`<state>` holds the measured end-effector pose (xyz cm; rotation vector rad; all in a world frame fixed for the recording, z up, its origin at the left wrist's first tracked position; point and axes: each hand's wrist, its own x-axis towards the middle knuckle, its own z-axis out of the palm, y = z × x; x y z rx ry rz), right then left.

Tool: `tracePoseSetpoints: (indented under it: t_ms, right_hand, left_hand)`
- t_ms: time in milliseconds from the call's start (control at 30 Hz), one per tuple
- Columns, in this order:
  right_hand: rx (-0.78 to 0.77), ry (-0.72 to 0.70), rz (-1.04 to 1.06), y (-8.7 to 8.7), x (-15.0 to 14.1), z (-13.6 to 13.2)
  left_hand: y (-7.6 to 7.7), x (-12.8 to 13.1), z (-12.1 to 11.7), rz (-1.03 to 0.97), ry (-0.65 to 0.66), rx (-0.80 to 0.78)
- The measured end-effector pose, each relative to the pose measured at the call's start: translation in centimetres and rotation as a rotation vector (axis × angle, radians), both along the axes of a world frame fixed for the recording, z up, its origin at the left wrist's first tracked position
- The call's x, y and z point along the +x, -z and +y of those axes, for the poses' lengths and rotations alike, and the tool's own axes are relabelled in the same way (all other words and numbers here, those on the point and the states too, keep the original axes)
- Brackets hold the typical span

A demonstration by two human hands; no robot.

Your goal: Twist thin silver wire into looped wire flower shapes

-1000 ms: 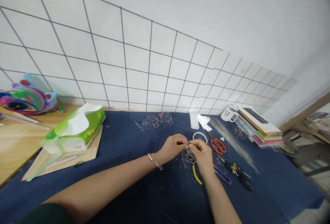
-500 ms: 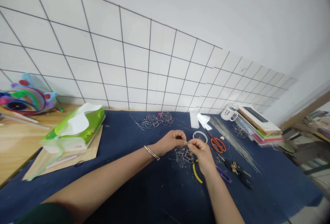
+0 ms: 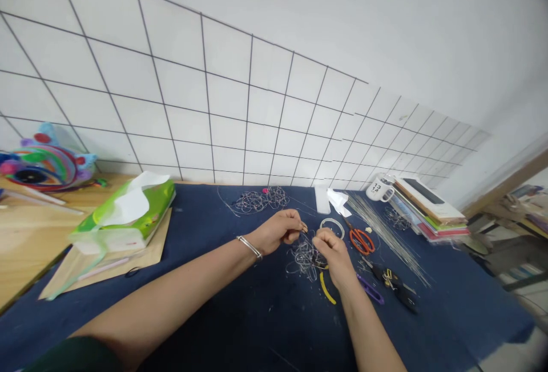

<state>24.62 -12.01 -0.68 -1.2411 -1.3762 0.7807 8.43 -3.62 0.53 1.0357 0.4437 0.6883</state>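
A loose tangle of thin silvery wire (image 3: 305, 261) lies on the dark blue cloth, just below both hands. My left hand (image 3: 282, 230), with a bangle (image 3: 249, 246) at the wrist, pinches a piece of wire at its fingertips over the tangle. Opposite it, my right hand (image 3: 331, 252) is closed in a pinch; a fine strand seems to run at its fingertips, though its hold is too small to make out fully. Yellow-handled pliers (image 3: 327, 288) lie partly hidden beside the right hand. Past that hand sits a clear ring-shaped coil (image 3: 333, 227).
Orange-handled scissors (image 3: 362, 241), a purple-handled tool (image 3: 371, 290), black pliers (image 3: 396, 285) and long straight wires (image 3: 389, 238) lie on the right. Further wire tangles (image 3: 261, 199) lie near the wall. A mug (image 3: 380, 188) stands beside stacked books (image 3: 432, 206). A tissue pack (image 3: 128, 212) sits left.
My hands have moved apart from fingertips nearly meeting; the left has shifted left and slightly up. My right hand has stayed in almost the same place.
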Motion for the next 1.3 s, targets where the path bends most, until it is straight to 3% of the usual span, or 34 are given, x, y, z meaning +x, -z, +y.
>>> tracePoseSetpoints:
  t_ms: [167,300,500,800,933,1033,1133,1300]
  right_hand:
    - [0.170,0.141,-0.374,-0.4,0.1,0.1]
    - [0.195,0.183,-0.417,-0.3,0.1,0.1]
    - [0.146,0.150,-0.371,-0.4,0.4,-0.1]
    - [0.113,0.125,-0.300,-0.3,0.7,0.2]
    - [0.174,0.123,-0.392,-0.2,-0.9,-0.2]
    - [0.187,0.126,-0.432,0.0,-2.2,-0.6]
    - [0.204,0.120,-0.456,0.3,-2.9,-0.7]
    - [0.171,0.174,-0.441,0.0,-1.9,-0.4]
  left_hand:
    - [0.1,0.3,-0.9,-0.053,0.161,-0.126]
    - [0.1,0.6,-1.7,-0.131,0.159,-0.154]
    - [0.3,0.6,-1.9,-0.023,0.297,-0.092]
    - [0.1,0.6,-1.8,-0.124,0.068,0.128]
    - [0.1,0.4,-1.9,0.034,-0.052,0.496]
    - [0.6,0.3,-1.9,0.194,-0.260,0.743]
    - [1.1,0.4,-1.8,0.279,-0.358,0.733]
    - [1.0,0.5,-1.0,0.322,-0.137,0.545]
